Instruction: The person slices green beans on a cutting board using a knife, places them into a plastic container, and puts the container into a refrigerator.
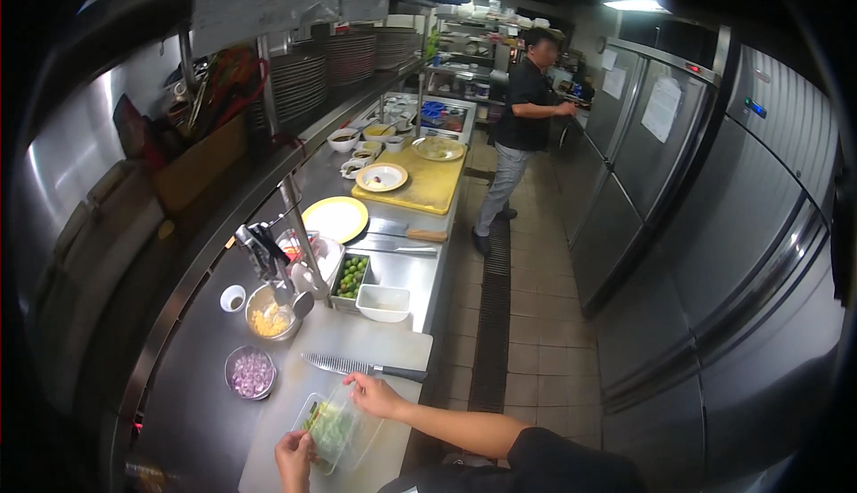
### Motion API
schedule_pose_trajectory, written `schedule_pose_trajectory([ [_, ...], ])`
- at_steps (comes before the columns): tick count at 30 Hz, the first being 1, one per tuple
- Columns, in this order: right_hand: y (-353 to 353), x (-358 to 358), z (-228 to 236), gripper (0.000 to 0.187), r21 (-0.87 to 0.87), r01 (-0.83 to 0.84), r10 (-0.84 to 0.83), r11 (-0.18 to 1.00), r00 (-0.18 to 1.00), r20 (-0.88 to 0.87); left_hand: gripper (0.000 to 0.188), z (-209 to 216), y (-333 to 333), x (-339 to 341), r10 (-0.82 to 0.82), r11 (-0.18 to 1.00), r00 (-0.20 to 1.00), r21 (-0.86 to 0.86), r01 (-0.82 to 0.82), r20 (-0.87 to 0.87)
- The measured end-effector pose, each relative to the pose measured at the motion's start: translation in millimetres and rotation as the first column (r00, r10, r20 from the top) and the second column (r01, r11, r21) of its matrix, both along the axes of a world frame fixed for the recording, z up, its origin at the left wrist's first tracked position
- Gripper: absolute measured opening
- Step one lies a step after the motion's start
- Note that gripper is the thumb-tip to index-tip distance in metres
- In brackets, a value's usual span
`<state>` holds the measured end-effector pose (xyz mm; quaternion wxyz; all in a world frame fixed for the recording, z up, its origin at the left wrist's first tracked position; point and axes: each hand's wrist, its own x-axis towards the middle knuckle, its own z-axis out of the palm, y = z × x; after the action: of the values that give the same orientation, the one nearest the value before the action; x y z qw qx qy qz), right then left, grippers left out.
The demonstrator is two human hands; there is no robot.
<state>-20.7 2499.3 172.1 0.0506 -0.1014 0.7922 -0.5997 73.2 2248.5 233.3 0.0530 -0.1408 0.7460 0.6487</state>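
On the white cutting board point(268, 447) sits a clear plastic container point(312, 401) with chopped green vegetables point(330, 430) inside. My left hand point(295, 459) pinches its near left side, fingers closed. At its far right corner my right hand point(375, 396) has its fingers curled in a pinch on the clear plastic; whether on the rim or a loose lid I cannot tell. Just beyond the right hand lies a knife point(335, 363) with a dark handle, flat on the board. Left of the board stands a metal bowl of chopped purple onion point(251, 374).
Beyond the board are a bowl of yellow pieces point(270, 319), small green limes point(352, 276), a white tub point(384, 304), more knives point(427, 236), and plates by a yellow board point(428, 191). A shelf post point(299, 216) rises at the left. Another person point(527, 109) stands in the aisle.
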Motion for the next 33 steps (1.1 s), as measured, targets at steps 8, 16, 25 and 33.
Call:
schedule_pose_trajectory([
  [8, -6.6, -8.8, 25.2, 0.021, -0.102, 0.013, -0.006, 0.995, 0.997, 0.070, 0.023, -23.6, -14.3, 5.7, 0.029, 1.000, 0.993, -0.005, -0.030, -0.117],
  [16, -32.5, -15.6, 2.9, 0.021, 0.307, 0.133, -0.109, 0.942, 0.989, -0.095, 0.027, -30.2, -18.7, -6.6, -0.071, 0.497, 0.994, -0.867, -0.036, -0.082],
  [25, -53.8, -4.9, 29.0, 0.020, 0.398, 0.020, 0.004, 0.917, 0.998, -0.059, 0.026, -43.3, -46.9, -1.5, -0.166, 0.485, 0.946, -0.858, -0.168, -0.279],
  [33, -70.1, -13.2, 25.9, 0.024, 0.502, -0.049, 0.131, 0.864, 0.983, -0.130, 0.021, -79.6, -72.5, -7.2, -0.138, 0.482, 0.958, -0.862, -0.155, -0.250],
])
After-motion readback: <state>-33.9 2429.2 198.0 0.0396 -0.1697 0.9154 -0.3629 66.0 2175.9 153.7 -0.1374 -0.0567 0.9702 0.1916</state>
